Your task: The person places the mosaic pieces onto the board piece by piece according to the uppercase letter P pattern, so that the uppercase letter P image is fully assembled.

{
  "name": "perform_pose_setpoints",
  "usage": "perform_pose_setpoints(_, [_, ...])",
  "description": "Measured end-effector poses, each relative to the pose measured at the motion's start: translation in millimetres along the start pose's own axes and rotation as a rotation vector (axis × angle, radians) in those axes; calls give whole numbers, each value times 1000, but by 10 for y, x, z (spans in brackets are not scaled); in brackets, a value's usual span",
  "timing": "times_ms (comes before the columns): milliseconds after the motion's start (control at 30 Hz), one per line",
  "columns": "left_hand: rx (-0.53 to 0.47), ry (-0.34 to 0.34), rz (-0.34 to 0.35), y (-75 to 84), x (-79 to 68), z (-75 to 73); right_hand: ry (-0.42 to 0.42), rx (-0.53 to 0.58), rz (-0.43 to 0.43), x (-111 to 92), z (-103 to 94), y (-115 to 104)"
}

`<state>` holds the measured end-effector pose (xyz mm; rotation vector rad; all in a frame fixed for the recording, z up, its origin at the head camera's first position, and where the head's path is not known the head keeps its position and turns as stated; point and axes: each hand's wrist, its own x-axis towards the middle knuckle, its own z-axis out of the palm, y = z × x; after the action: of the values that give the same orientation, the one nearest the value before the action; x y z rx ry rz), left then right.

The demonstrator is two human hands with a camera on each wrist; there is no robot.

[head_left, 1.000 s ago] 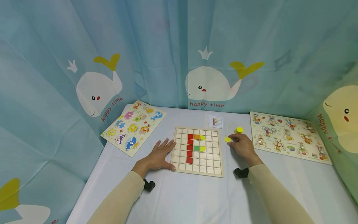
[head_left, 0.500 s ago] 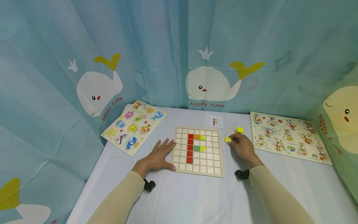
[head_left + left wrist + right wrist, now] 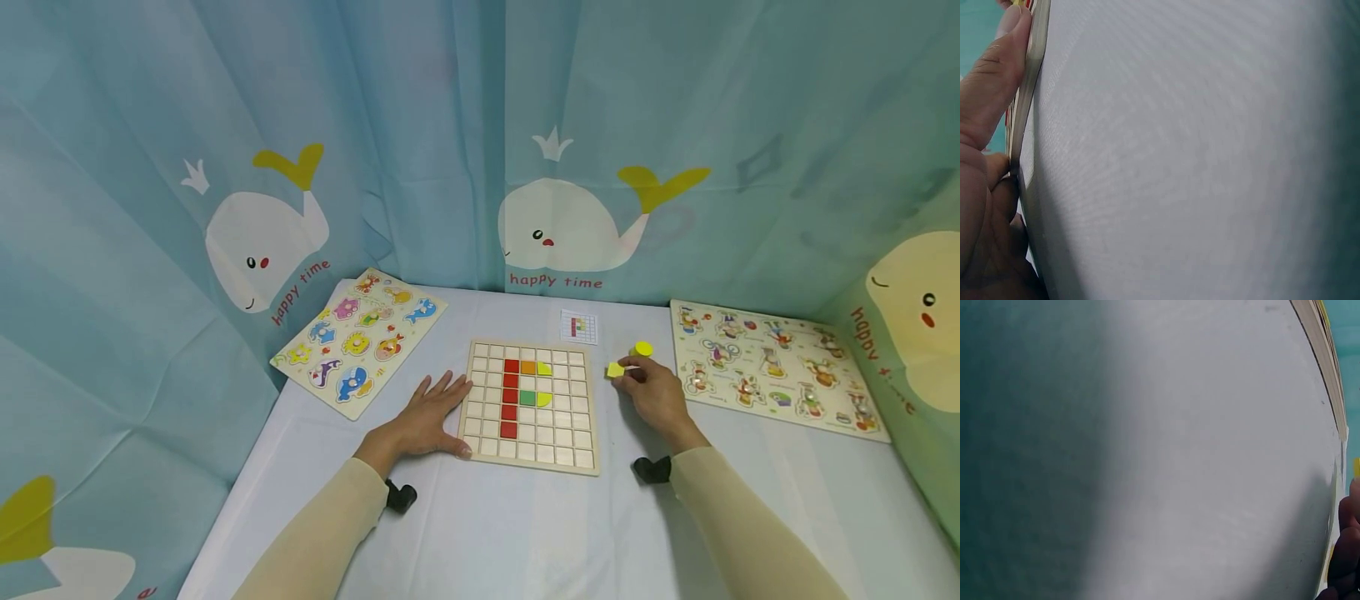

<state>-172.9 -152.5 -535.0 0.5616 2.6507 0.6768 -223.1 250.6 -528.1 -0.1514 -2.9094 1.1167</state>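
A wooden grid board (image 3: pixel 562 454) lies on the white cloth, with a column of red squares (image 3: pixel 510 396), an orange square (image 3: pixel 528 367), a green square (image 3: pixel 528 398) and two yellow quarter-round pieces (image 3: pixel 543 399) on it. Fingers spread, my left hand (image 3: pixel 412 423) rests against the board's left edge, its thumb at the lower left corner. To the right of the board, my right hand (image 3: pixel 656 398) pinches a small yellow block (image 3: pixel 615 370) between thumb and fingers. Just behind that hand stands a round yellow piece (image 3: pixel 642 349), partly hidden. The right wrist view shows only some fingertips (image 3: pixel 1349 550).
A small printed pattern card (image 3: pixel 579 327) lies behind the board. One animal puzzle board (image 3: pixel 358 342) sits at the back left, another picture puzzle board (image 3: pixel 776 367) at the right. A whale-printed curtain (image 3: pixel 450 167) surrounds the table.
My right hand has shifted very slightly right and up with the yellow block. The left hand has stayed on the board's edge.
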Motion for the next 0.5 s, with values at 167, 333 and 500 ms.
perform_pose_setpoints(167, [-6, -4, -4, 6, -5, -6, 27, 33, -5, -11, 19, -3])
perform_pose_setpoints(333, [-6, -4, -6, 5, -9, -4, 43, 60, -36, -49, 50, -92])
perform_pose_setpoints(500, [1, -5, -2, -1, 0, 0, 44, 75, -75, -81, 86, -234])
